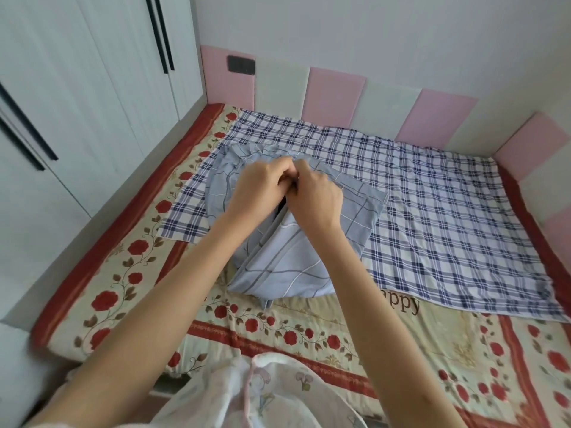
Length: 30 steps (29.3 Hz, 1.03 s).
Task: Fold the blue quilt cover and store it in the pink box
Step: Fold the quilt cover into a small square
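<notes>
— While those fingers are bunched up like that, where does the blue quilt cover (278, 261) actually lie?

— Left of the middle of the bed (309, 338), a rumpled bundle half on the plaid sheet (432, 211). Its long axis runs near to far, a near corner pointing back at the person and a flat flap sticking out to the right.

— And the hands?

— Straight out ahead over the far half of it. The left hand (259, 186) and right hand (318, 196) meet knuckle to knuckle, fingers curled, both pinching the cover's cloth at one spot. Neither is nearer; they share it.

— So which way would a fold go?

— My guess: drawn toward the near end, along that axis. The creased far-left part looks loosest and may slip.

— Room?

— Plenty to the right across the sheet and on the near strip of bed. On the left, the bed edge and wardrobe (77, 88) are close; padded wall panels (333, 94) close the far side.

— The pink box?

— Not in view from here.
</notes>
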Tool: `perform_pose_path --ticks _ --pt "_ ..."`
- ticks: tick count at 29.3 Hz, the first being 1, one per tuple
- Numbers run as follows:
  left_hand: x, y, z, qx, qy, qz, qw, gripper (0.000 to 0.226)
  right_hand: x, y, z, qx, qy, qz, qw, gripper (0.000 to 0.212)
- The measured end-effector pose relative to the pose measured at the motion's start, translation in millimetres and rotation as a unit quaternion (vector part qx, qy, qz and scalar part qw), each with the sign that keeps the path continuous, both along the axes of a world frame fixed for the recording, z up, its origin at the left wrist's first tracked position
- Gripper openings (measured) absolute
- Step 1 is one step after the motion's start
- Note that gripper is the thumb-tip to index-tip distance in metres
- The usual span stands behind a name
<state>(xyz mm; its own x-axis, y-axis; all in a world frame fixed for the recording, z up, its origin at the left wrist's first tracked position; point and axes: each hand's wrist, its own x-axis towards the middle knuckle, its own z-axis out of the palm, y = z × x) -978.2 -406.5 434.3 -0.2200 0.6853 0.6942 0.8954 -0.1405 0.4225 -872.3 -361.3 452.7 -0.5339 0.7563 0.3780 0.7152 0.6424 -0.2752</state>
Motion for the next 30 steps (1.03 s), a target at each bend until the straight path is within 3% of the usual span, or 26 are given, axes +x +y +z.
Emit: perform_pose_path --ticks 2,6,9,14,17,20,25,30 --pt "4.0 -2.1 -12.5 0.023 -0.039 0.005 0.999 0.009 1.3 -0.8 -2.4 0.006 0.004 0.010 1.000 0.022" --pt "21.9 -2.2 -52.7 0.024 -0.205 0.048 0.977 0.019 7.1 0.3 1.1 -0.030 0.041 0.005 0.999 0.029" --pt "26.9 -0.6 -83.8 -0.058 -0.286 0.123 0.948 0.026 14.6 -5.5 1.7 -0.043 0.054 0.001 0.998 0.029" --pt "23.7 -12.8 -130.2 -0.198 -0.412 0.204 0.865 0.020 33.2 5.5 -2.2 -0.076 0.100 -0.055 0.991 0.037" --pt "22.3 -22.0 -141.9 -0.197 -0.385 0.190 0.881 0.017 43.2 22.9 -6.5 -0.107 0.086 -0.064 0.988 0.039" --pt "10.8 -29.4 -135.4 -0.141 -0.358 0.174 0.906 0.016 54.1 45.2 -12.6 -0.151 0.085 -0.049 0.984 0.033" --pt "-6.8 -29.3 -118.6 -0.101 -0.288 0.187 0.934 0.016 62.2 60.4 -24.0 -0.211 0.050 -0.043 0.975 0.012" --pt "-7.7 -38.6 -115.4 -0.085 -0.242 0.184 0.949 0.014 53.2 57.2 -46.1 -0.137 -0.080 -0.076 0.984 0.004"
